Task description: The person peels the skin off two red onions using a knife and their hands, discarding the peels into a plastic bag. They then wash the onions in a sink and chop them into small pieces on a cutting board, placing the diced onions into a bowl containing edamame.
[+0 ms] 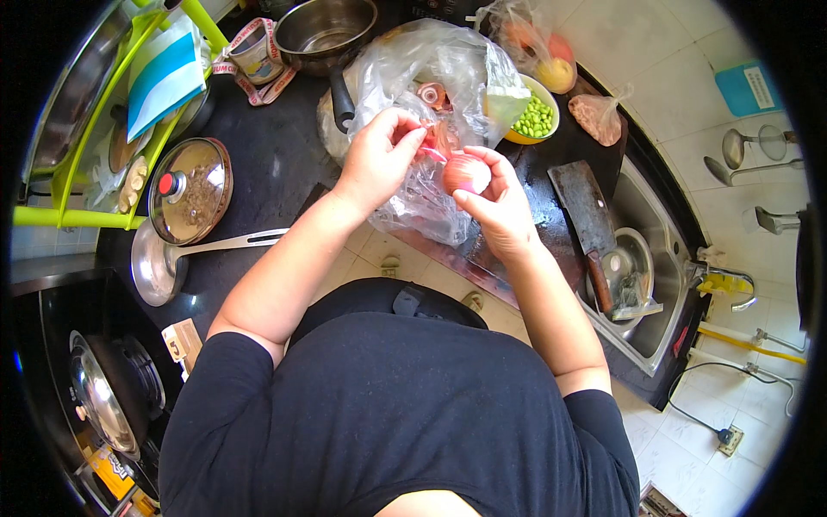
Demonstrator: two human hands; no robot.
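My right hand holds a reddish onion over the dark counter. My left hand pinches a strip of pink onion skin just left of the onion, fingers closed on it. Both hands hover above a crumpled clear plastic bag that lies on the counter and holds more reddish pieces.
A cleaver lies right of the hands beside the steel sink. A yellow bowl of green beans and bagged fruit stand behind. A glass pot lid, ladle, steel pot and green rack are at left.
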